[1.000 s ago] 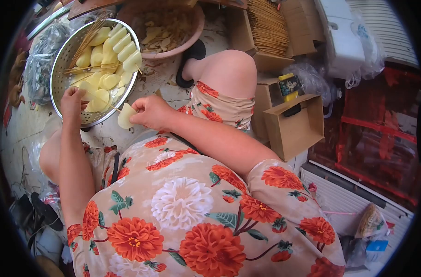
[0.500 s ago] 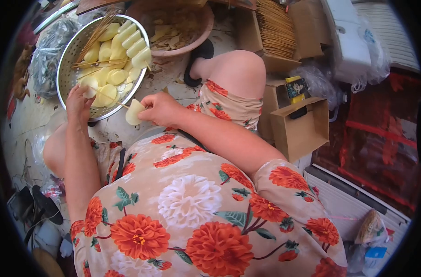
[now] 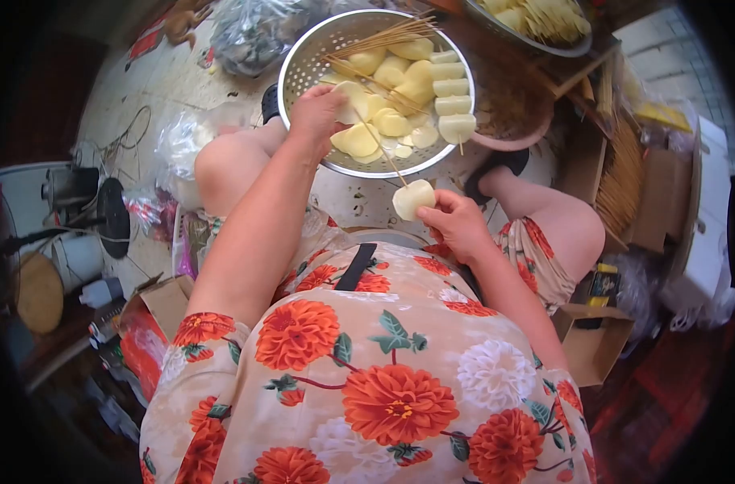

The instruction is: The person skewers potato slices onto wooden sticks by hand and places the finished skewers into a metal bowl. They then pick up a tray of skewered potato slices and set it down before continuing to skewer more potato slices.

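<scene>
My left hand is closed on a pale round potato slice over the near left part of a metal colander. A thin bamboo skewer slants from that slice down to a second potato slice on its lower end. My right hand pinches this lower slice at its right edge, just outside the colander's near rim. In the colander lie peeled whole potatoes, loose slices, several bare skewers and, along the right side, a skewer threaded with thick slices.
Beyond the colander stands a metal bowl of sliced pieces. A pinkish basin sits to its right, near a box of bamboo skewers. An open cardboard box is beside my right knee, and plastic bags lie at the left.
The view has swung left, so the colander and both hands appear further right. My right hand still grips the slice, which now shows more of its flat face.
</scene>
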`<state>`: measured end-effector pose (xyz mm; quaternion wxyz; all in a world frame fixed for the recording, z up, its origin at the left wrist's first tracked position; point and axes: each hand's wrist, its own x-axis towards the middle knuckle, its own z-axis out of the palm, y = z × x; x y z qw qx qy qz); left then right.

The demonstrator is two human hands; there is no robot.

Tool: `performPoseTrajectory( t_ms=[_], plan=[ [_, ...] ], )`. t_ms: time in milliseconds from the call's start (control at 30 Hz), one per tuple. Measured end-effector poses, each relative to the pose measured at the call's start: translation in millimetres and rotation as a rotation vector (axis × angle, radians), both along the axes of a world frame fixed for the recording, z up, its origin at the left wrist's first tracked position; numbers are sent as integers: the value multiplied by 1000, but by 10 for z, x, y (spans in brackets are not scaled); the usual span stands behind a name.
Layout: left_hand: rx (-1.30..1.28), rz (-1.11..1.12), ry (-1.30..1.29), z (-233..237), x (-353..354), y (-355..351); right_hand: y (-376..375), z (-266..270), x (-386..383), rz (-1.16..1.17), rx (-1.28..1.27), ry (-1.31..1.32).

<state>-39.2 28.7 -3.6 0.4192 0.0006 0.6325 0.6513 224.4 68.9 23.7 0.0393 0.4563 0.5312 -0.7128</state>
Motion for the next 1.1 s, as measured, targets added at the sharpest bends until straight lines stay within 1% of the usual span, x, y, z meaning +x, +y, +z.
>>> performPoseTrajectory(
  t_ms=[33, 200, 233, 300, 333, 467, 767, 867, 933, 967, 1033, 1067, 1100],
  plan=[
    [-13, -28, -7, 10, -7, -2, -5, -18, 5, 23, 4, -3],
    [30, 48, 23, -18, -40, 22, -5, -166, 41, -19, 21, 93],
    [27, 63, 19, -41, -55, 27, -6, -152, 38, -4, 19, 89],
    [37, 61, 26, -81, -81, 27, -12, -108, 19, -48, -40, 42],
    [2, 15, 20, -50, -79, 18, -16, -96, 13, -38, -41, 40],
    [22, 52, 41, -112, -88, 23, -20, -75, 13, -45, -27, 55],
    [55, 17, 29, -171, -91, 36, 2, -88, 55, -62, -25, 72],
    [58, -38, 39, -139, -70, 28, 6, -73, 64, -58, -25, 66],
    [-16, -151, 133, -108, -34, 22, 8, -70, 74, -52, -18, 55],
    [-15, -149, 131, -98, -5, 16, 7, -76, 77, -56, -24, 61],
    [-20, -213, 86, -50, 67, -5, 5, -73, 70, -58, -30, 66],
    [-21, -210, 84, -15, 107, -20, 4, -68, 61, -58, -16, 57],
    [-12, -161, 38, 20, 146, -36, 0, -66, 54, -58, -1, 49]
  ],
)
